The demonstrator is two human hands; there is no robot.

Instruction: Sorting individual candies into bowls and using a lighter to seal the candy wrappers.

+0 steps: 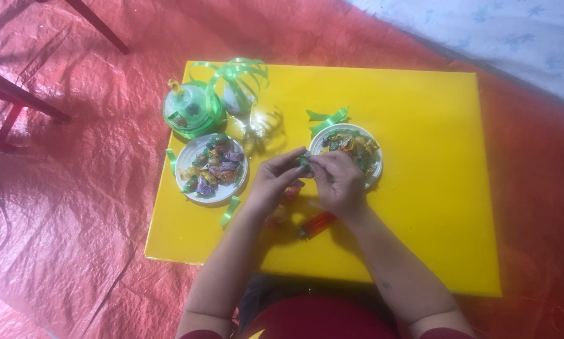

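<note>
a: what do the hands have just now?

b: both meet over the yellow worktop [420, 188]. the left hand [271, 182] and the right hand [340, 181] pinch one small green wrapped sweet [304, 161] between their fingertips, so each is closed on it, thumbs and forefingers doing the work.

a: where does that sit against the rest?

b: the sweet is held above the board, just at 9 o'clock of the right plate [376, 168], a white one heaped with wrapped sweets. a second white plate of sweets [188, 164] lies well off at 9 o'clock of the hands. at 12 o'clock of that one stands a clear domed container with green ribbon [193, 110].

a: how would the sweet handle?

b: i judge it very light, with a thin crinkly wrapper that is probably slick and crushes easily. the hard lump inside gives the only firm hold. the twisted ends look like the places to take it, one end per hand, with a light pinch.

a: anything underneath?

b: an orange lighter [316, 225] lies on the board at 6 o'clock of the hands, apart from them. loose green ribbon pieces [327, 119] lie at 12 o'clock of the right plate. the board rests on a red plastic sheet [75, 220].
</note>
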